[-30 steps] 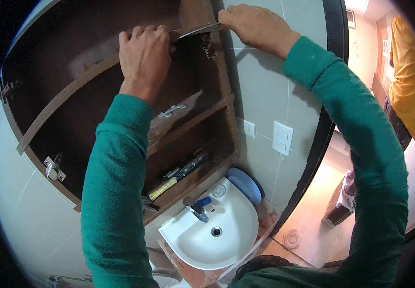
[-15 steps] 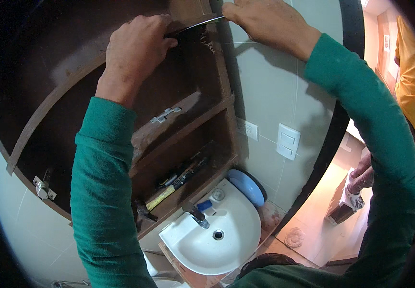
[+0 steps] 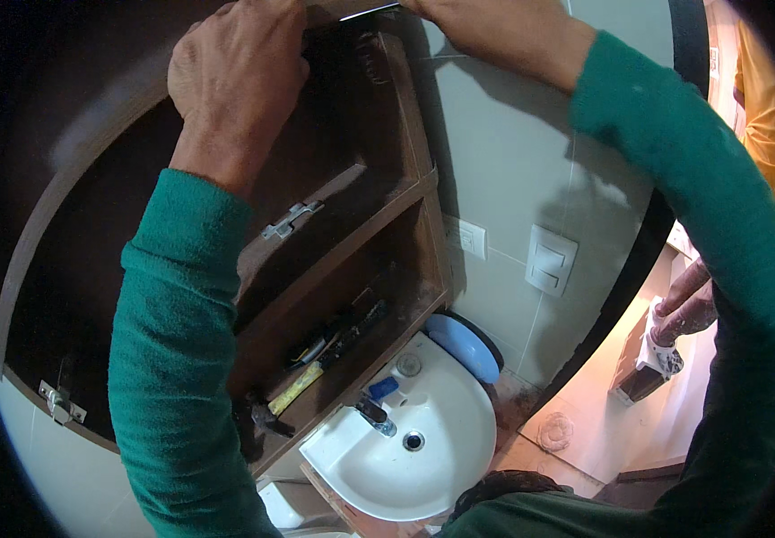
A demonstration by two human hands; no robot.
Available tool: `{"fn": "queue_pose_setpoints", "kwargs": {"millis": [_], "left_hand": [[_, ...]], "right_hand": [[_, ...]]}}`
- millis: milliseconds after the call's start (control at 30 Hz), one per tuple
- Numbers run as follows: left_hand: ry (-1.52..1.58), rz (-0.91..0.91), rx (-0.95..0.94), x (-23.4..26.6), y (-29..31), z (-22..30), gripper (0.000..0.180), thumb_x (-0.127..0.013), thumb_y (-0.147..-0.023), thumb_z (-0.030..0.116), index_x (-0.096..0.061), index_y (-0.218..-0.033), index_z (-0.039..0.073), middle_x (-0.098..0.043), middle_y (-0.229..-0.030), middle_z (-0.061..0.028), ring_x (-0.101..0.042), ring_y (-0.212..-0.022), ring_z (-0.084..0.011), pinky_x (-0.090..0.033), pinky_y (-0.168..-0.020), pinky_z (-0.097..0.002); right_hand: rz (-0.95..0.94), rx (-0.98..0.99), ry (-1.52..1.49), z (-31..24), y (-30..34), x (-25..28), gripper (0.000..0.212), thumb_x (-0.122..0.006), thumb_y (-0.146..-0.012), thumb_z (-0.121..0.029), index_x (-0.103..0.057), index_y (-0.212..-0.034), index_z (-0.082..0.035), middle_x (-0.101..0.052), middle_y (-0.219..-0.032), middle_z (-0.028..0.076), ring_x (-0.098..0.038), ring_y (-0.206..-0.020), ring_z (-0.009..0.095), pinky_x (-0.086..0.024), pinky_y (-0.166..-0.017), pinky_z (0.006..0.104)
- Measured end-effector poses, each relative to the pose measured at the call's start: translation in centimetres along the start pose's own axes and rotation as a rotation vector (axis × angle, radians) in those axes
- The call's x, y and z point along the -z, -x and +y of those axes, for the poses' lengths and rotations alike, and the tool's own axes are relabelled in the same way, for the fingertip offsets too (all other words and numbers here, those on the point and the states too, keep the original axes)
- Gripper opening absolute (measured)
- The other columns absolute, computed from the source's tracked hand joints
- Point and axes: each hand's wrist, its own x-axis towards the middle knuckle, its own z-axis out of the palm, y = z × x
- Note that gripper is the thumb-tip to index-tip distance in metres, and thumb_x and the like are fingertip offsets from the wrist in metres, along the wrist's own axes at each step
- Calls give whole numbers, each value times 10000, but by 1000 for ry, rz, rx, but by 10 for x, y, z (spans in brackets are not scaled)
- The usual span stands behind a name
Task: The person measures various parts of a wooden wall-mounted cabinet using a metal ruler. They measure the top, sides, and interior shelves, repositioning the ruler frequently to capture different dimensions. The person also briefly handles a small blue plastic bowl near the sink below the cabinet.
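Observation:
My left hand (image 3: 239,76) is closed at the top edge of a dark brown wooden cabinet (image 3: 334,260), its fingers around a long wooden strip (image 3: 82,148) that bends across the view. To its right, my right hand (image 3: 486,25) is closed on the end of a thin, shiny metal strip (image 3: 368,13), which lies along the wood between both hands. The upper frame edge cuts off part of both hands, so the fingertips are hidden. Metal hinges (image 3: 293,220) sit on the cabinet below my left hand.
A hammer with a yellow handle (image 3: 296,387) lies among other tools on the low shelf. Below are a white washbasin (image 3: 441,466), a tap (image 3: 374,417) and a blue round basin (image 3: 466,345). Light switches (image 3: 551,260) are on the tiled wall. A person in yellow (image 3: 773,143) is beyond the doorway.
Both hands and the metal strip sit higher in the view, partly out of it now. My left hand has shifted slightly left, and the cabinet appears a little lower and tilted differently.

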Motion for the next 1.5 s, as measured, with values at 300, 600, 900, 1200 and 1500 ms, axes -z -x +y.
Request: {"fn": "queue_pose_setpoints", "kwargs": {"millis": [300, 600, 900, 1200, 1500], "left_hand": [[-57, -8, -45, -3, 1, -3, 206, -715, -868, 105, -720, -1061, 176, -748, -979, -58, -735, -936, -250, -617, -779, -422], [601, 103, 268, 72, 41, 67, 213, -748, -881, 189, -684, -1038, 60, -705, -988, -137, -676, -987, -337, -518, -974, -416], [1111, 34, 964, 24, -4, 105, 445, -788, -928, 299, -699, -1027, -126, -743, -922, -194, -713, -864, -250, -551, -859, -389], [1116, 277, 804, -9, 16, 124, 203, -744, -964, 195, -756, -1036, 5, -734, -1003, -85, -666, -896, -149, -545, -837, -321], [1480, -623, 187, 128, 134, 143, 279, -722, -962, 266, -766, -1137, 53, -733, -995, -142, -709, -913, -265, -550, -818, -368]], "right_hand": [[61, 83, 72, 1, 2, 1, 99, -625, -873, -135, -601, -876, -38, -692, -788, 123, -695, -813, 309, -547, -762, 410], [-34, -190, 68, -37, 112, 115, 52, -622, -999, -103, -638, -1007, -54, -679, -859, 141, -697, -854, 284, -565, -734, 379], [-358, -843, -622, -46, 212, 205, 122, -643, -962, -89, -615, -888, 4, -574, -705, 179, -593, -587, 316, -466, -572, 414], [-379, -966, -723, -43, 283, 221, 376, -545, -1050, -281, -588, -799, -4, -552, -664, 131, -535, -532, 239, -434, -537, 385], [-197, -1249, -1230, -45, 294, 211, 325, -575, -1060, -307, -622, -1051, 14, -447, -632, -31, -458, -529, 73, -345, -477, 252]]}}
